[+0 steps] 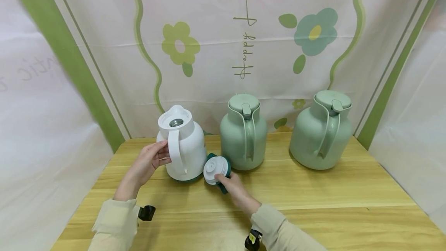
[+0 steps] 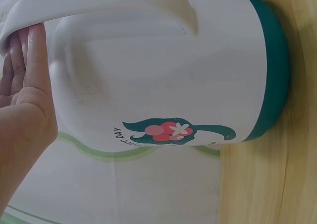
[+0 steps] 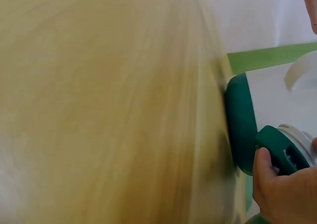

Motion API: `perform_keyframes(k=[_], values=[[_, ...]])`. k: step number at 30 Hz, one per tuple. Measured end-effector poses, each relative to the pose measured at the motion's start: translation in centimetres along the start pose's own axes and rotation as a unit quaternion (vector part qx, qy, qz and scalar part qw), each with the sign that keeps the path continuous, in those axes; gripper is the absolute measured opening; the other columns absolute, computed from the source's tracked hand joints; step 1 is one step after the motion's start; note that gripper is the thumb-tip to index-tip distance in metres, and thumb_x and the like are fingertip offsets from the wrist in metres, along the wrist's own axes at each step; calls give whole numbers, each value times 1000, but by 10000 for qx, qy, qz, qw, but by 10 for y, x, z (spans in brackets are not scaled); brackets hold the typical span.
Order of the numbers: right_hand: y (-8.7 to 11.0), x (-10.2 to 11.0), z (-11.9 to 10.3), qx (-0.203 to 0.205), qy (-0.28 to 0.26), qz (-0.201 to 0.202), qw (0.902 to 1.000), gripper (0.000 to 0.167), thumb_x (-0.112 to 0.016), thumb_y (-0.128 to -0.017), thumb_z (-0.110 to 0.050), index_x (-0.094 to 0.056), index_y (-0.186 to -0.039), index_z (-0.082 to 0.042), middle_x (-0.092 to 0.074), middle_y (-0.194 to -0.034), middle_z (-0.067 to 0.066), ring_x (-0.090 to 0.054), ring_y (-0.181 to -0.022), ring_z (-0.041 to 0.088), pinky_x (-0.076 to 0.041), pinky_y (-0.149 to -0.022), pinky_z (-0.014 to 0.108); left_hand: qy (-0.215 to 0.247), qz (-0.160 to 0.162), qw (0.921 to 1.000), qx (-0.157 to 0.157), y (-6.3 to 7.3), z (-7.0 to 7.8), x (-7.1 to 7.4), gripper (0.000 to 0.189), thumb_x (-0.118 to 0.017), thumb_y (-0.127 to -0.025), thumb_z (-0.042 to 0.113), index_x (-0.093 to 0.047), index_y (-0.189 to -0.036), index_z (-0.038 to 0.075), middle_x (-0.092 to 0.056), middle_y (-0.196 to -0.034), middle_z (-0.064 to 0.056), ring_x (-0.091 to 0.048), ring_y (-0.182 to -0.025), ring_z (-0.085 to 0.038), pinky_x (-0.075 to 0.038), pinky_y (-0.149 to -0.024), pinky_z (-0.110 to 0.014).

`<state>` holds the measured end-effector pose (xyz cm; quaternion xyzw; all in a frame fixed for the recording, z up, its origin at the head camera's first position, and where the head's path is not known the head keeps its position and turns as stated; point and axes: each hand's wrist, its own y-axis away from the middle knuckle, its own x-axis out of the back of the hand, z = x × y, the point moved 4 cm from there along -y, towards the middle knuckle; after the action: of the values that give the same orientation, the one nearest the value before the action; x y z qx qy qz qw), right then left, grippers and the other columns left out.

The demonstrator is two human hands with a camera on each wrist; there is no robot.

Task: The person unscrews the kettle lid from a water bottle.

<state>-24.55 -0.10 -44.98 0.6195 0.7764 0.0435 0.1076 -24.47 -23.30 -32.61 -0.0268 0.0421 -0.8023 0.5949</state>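
On the left of the table stands a white vacuum jug with a green base, its lid off and its metal mouth showing. My left hand is at the jug's handle. In the left wrist view, the fingers reach out straight, their tips against or just behind the handle. Beside the jug, my right hand pinches the jug lid, tilted with its white threaded underside towards me. The right wrist view shows the lid's green top with finger and thumb at its rim.
Two pale green vacuum jugs stand lidded, one just right of the lid and another farther right. The wooden table ends at the back against a printed cloth.
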Motion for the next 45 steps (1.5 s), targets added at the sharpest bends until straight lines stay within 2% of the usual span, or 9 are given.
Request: perform_keyframes(k=[9, 13, 16, 19, 21, 26, 30, 36, 45], values=[[-4, 0, 15, -221, 23, 211, 9995, 54, -59, -89, -18, -42, -130, 14, -57, -121, 20, -54, -91, 11, -49, -75, 19, 55, 6, 10000, -45, -1, -2, 1, 32, -37, -104, 21, -67, -93, 23, -69, -88, 11, -66, -83, -2, -57, -77, -18], [-8, 0, 20, -249, 55, 211, 9995, 56, -58, -88, -15, -39, -130, 16, -54, -127, 25, -53, -98, 14, -49, -84, 23, 87, 12, 9999, -83, 0, -2, 1, 33, -37, -104, 20, -68, -92, 24, -68, -88, 11, -66, -83, -2, -57, -77, -19], [-9, 0, 21, -294, 82, 193, 9993, 63, -57, -88, -15, -30, -134, 19, -45, -135, 31, -52, -109, 23, -48, -98, 34, 98, 5, 9999, -106, 0, -2, 0, 33, -37, -104, 20, -68, -92, 24, -69, -88, 11, -66, -83, -2, -57, -77, -19], [-8, 1, 20, -306, 265, 253, 9989, 73, -58, -89, -17, -18, -139, 19, -33, -141, 36, -44, -124, 36, -38, -110, 48, 113, -8, 9999, -125, -1, -2, 0, 33, -37, -104, 21, -68, -92, 24, -69, -88, 11, -66, -83, -2, -57, -77, -19], [-7, 2, 19, -265, 485, 306, 9980, 77, -59, -90, -18, -14, -140, 19, -30, -141, 37, -38, -129, 43, -33, -113, 54, 136, -32, 9998, -147, -1, -2, 0, 34, -36, -104, 21, -68, -93, 24, -69, -88, 11, -66, -83, -2, -57, -77, -18], [-6, 6, 14, 59, 1056, 227, 9941, 68, -65, -87, -14, -30, -136, 17, -43, -136, 34, -44, -126, 43, -37, -109, 53, 151, -66, 9997, -206, 0, -2, 0, 35, -36, -105, 20, -68, -93, 24, -69, -89, 11, -66, -84, -2, -57, -77, -18], [-6, 9, 12, 332, 1438, 158, 9889, 71, -71, -81, -9, -33, -136, 15, -46, -134, 32, -47, -125, 42, -38, -108, 54, 138, -79, 9996, -244, 0, -2, 0, 35, -36, -105, 20, -68, -94, 24, -69, -89, 11, -67, -84, -2, -57, -77, -18], [-8, 13, 10, 483, 1999, 295, 9782, 77, -76, -78, -9, -30, -135, 17, -44, -134, 35, -44, -126, 46, -37, -109, 56, 177, -137, 9993, -286, 0, -2, -1, 35, -35, -105, 20, -68, -94, 23, -69, -90, 11, -67, -84, -2, -57, -77, -19], [-12, 20, 8, 386, 3017, 533, 9511, 78, -82, -74, -22, -43, -132, 12, -49, -130, 32, -46, -121, 44, -43, -102, 56, 203, -155, 9989, -383, 0, -3, -1, 35, -35, -104, 18, -68, -95, 22, -70, -90, 11, -67, -85, -2, -57, -78, -19]])
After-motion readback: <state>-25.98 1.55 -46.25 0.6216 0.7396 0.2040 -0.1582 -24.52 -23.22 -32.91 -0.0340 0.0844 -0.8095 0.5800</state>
